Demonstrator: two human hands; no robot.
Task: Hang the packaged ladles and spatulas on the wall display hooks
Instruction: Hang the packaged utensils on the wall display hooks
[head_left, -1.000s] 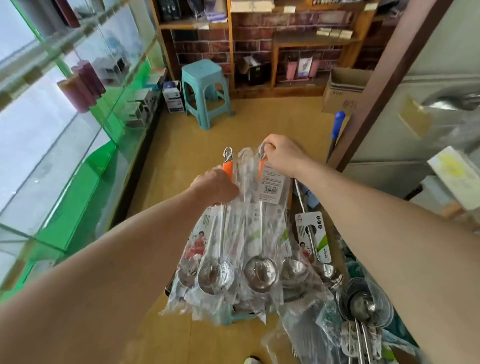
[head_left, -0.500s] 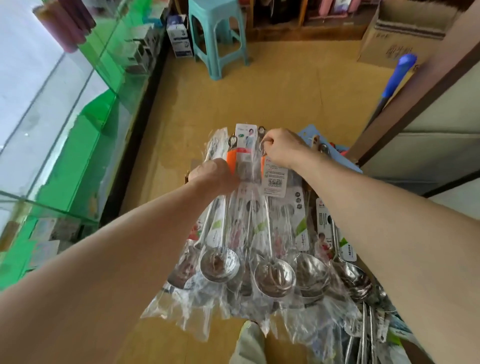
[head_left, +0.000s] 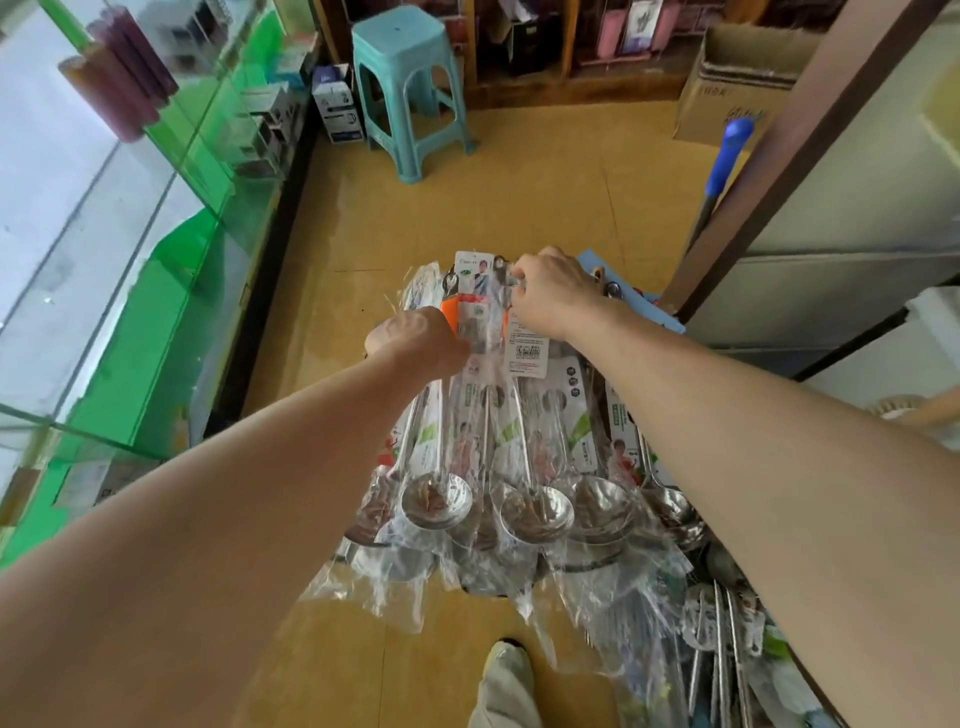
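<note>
- Where the view ends at 6 o'clock, a pale shoe (head_left: 506, 680) stands on the yellow floor (head_left: 519, 197).
- At 5 o'clock more wrapped utensils (head_left: 722, 649) lie in a loose heap; I cannot tell which are spatulas.
- At the centre the packaged ladles (head_left: 488, 499) hang as one bundle in clear bags above the floor, bowls nearest, handles pointing toward 12 o'clock.
- The left hand (head_left: 415, 340) is curled tight round the handles from the 9 o'clock side, beside an orange grip (head_left: 451, 312).
- The right hand (head_left: 550, 296), just toward 1 o'clock of it, pinches the top end of one package, fingers bent closed.
- At 1 o'clock a blue-handled pole (head_left: 730, 156) leans by a brown post (head_left: 810, 130).
- Far off at 12 o'clock stands a teal stool (head_left: 410, 88), with a cardboard box (head_left: 737, 78) at 1 o'clock.
- From 9 to 11 o'clock runs a glass display case (head_left: 130, 312).
</note>
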